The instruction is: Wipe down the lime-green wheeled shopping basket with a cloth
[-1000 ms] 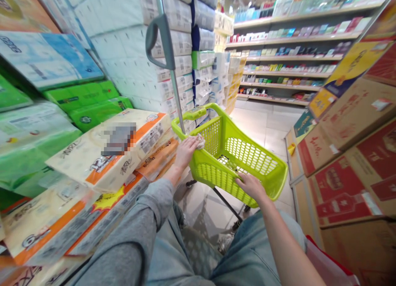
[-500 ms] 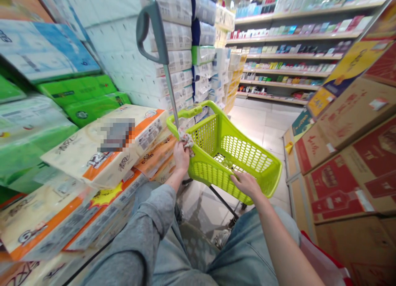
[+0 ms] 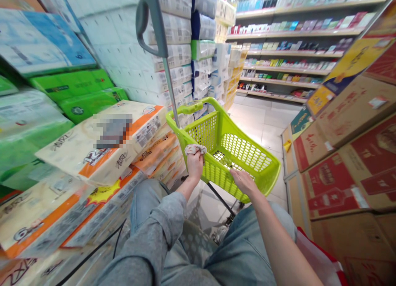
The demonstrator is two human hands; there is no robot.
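On the lime-green perforated plastic basket [image 3: 218, 169], work looks underway (amount left unclear): the left hand [image 3: 195, 166] clutches a patterned white cloth [image 3: 194, 148] at the near rim, the right hand [image 3: 244, 183] clasping alongside.

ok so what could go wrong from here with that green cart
The green cart might shift, as the right hand touches only its near rim. The cloth bunched in the left hand could catch on the cart. The blurred dark item might slide off the paper pack if something bumps it.
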